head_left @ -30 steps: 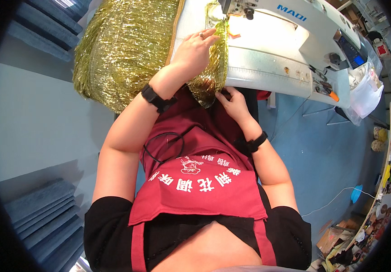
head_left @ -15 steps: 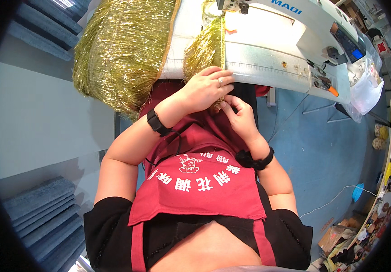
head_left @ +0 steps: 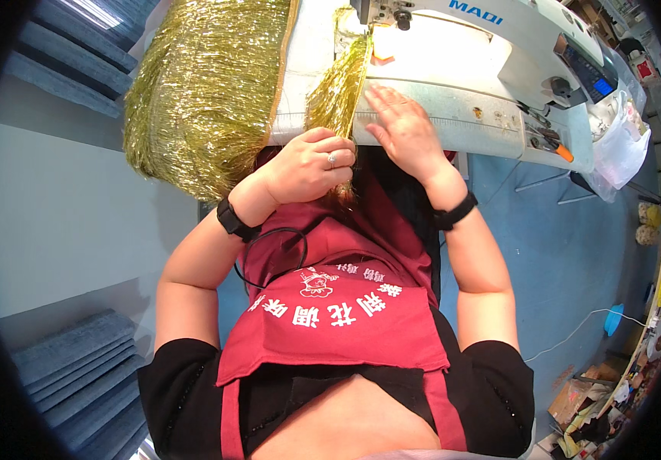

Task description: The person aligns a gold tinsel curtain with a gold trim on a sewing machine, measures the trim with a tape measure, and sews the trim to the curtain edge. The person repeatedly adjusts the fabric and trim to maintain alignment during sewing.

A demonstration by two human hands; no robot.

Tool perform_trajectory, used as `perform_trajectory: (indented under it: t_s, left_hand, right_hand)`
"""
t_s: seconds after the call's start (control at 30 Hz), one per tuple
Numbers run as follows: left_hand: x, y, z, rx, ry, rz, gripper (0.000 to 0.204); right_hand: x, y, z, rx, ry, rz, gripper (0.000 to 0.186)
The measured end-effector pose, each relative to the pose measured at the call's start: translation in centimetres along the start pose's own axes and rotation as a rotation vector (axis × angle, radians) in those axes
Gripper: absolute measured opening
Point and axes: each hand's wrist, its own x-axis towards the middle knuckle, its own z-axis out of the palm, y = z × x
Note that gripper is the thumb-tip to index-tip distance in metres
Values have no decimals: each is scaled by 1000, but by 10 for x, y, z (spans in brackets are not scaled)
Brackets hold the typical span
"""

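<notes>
A strip of shiny gold-green tinsel fringe (head_left: 338,88) runs from under the needle area of a white sewing machine (head_left: 468,34) toward me, over the table's front edge. My left hand (head_left: 317,162) is closed around the fringe at that edge, and a loose tail hangs below the fingers. My right hand (head_left: 405,129) lies on the machine bed just right of the strip, fingers stretched out and holding nothing. To the left, a big pile of the same tinsel fringe (head_left: 204,96), edged with a brown band, drapes over the table's front.
Scissors-like tools with an orange handle (head_left: 563,152) lie at the table's right end, beside a white plastic bag (head_left: 620,146). A black cable (head_left: 300,244) loops near my left wrist. Blue-grey slatted stacks (head_left: 77,368) stand left. Shelves of clutter line the right.
My right hand has let go of the strip's end and moved up onto the machine bed. My left hand has slid down and left, gripping the fringe, which now slants.
</notes>
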Motion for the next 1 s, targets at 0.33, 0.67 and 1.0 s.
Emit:
perform_trajectory:
  t_s: [0.33,0.67,1.0]
  left_hand:
    - [2,-4,9,-203,10,2,12]
    - [13,9,43,-163,-225,54,10]
    - [21,16,49,-142,-227,62,11]
  right_hand:
    - [-88,-50,34,365,-633,-240,48]
    - [-51,17,-25,127,162,119,20]
    - [-16,1,12,123,203,-13,35]
